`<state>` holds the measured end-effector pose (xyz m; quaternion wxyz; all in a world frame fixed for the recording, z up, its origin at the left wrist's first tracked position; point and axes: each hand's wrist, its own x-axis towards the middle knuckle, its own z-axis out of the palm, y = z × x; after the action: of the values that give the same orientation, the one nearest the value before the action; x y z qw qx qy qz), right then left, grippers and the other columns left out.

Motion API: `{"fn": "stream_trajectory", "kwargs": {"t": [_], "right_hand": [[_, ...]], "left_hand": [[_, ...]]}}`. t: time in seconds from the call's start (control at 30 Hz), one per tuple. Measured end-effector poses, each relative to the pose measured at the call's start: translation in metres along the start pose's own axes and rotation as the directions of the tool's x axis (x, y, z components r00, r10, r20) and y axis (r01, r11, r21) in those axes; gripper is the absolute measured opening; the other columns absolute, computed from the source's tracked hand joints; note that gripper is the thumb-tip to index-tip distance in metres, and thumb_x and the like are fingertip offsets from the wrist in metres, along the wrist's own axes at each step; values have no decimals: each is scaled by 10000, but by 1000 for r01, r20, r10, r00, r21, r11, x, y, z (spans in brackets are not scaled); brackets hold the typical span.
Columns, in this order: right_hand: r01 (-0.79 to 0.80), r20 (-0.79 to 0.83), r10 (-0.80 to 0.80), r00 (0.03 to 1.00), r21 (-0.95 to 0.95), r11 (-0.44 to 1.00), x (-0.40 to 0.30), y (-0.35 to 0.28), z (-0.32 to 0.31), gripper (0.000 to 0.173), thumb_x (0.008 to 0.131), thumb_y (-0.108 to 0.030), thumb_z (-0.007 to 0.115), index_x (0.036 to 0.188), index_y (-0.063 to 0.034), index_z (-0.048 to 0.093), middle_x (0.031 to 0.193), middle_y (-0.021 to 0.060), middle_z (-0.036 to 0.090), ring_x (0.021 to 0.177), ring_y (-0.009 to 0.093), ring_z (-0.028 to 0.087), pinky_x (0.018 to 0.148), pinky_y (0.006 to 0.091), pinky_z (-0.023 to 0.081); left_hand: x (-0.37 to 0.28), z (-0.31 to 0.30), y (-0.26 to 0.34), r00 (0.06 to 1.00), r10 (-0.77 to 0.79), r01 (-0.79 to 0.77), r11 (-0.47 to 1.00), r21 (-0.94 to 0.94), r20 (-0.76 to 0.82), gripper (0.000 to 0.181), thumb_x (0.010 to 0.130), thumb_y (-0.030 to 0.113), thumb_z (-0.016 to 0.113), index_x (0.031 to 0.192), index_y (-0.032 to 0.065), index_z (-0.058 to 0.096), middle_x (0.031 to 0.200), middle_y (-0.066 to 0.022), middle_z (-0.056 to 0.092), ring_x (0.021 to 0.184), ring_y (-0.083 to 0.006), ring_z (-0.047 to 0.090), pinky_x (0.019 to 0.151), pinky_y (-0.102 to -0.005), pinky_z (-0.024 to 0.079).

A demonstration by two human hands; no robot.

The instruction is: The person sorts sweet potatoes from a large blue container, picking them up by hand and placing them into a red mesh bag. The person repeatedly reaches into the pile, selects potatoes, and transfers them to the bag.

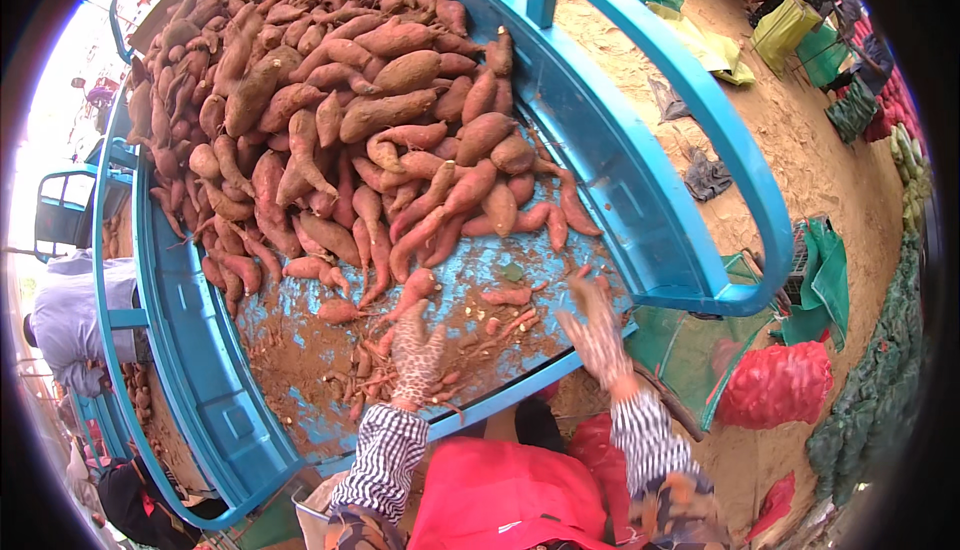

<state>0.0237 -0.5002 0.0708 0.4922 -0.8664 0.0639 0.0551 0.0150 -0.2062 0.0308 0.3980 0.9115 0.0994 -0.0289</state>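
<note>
A large heap of sweet potatoes (pixel 322 114) fills the upper part of a blue metal truck bed (pixel 315 381). My left hand (pixel 418 355), in a patterned glove, is at a sweet potato (pixel 416 291) near the bed's open edge; its fingertips meet the lower end, and whether it grips is unclear. Small broken roots (pixel 367 377) lie beside that hand on the soil-covered floor. My right hand (pixel 596 328), gloved alike and slightly blurred, is over the bed's right corner with fingers spread, near small root pieces (pixel 510 295).
Blue rails (pixel 765 197) border the bed on both sides. Right of it are a green mesh bag (pixel 697 355), a full red mesh sack (pixel 776 385) and a row of green sacks (pixel 870 400). A person in a light shirt (pixel 82 310) bends at the left, beyond the rail.
</note>
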Motion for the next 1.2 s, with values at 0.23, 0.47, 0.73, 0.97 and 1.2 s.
{"fn": "stream_trajectory", "kwargs": {"t": [0.23,0.47,0.73,0.97,1.2], "right_hand": [[50,-32,-74,997,-484,874,231,-5,48,581,851,-206,715,1373,-55,509,1370,216,552,1297,379,509,1089,464,420],[16,52,4,999,-381,924,298,7,58,987,600,-311,920,1435,-65,455,1359,214,591,1249,385,570,1066,430,461],[-154,-14,154,988,-133,979,256,29,41,903,687,-393,861,1420,-45,463,1303,176,618,1175,305,614,1002,399,494],[-149,8,166,986,487,861,190,79,26,802,744,-386,806,1387,-47,468,1311,105,545,1185,224,542,1008,375,459],[-131,121,66,990,682,719,170,33,14,728,776,-451,770,1336,-53,530,1302,89,557,1173,221,539,1027,379,444]], "left_hand": [[54,-44,-16,965,256,-258,966,18,61,539,859,135,705,1350,-17,543,1304,-199,587,1223,-350,558,1047,-423,440],[191,12,114,761,598,-648,687,328,250,510,805,57,652,1303,30,540,1041,-176,692,1023,-335,664,961,-440,490],[216,50,67,752,579,-652,723,226,316,463,937,56,494,1400,61,484,1023,-191,661,997,-346,651,1051,-505,422],[131,37,22,921,284,-226,947,-228,267,603,950,48,575,1515,21,363,1457,-212,482,1286,-312,528,1063,-363,426],[81,50,-9,956,14,70,960,-271,294,635,971,60,577,1544,42,303,1473,-187,463,1304,-276,508,1055,-332,429]]}}
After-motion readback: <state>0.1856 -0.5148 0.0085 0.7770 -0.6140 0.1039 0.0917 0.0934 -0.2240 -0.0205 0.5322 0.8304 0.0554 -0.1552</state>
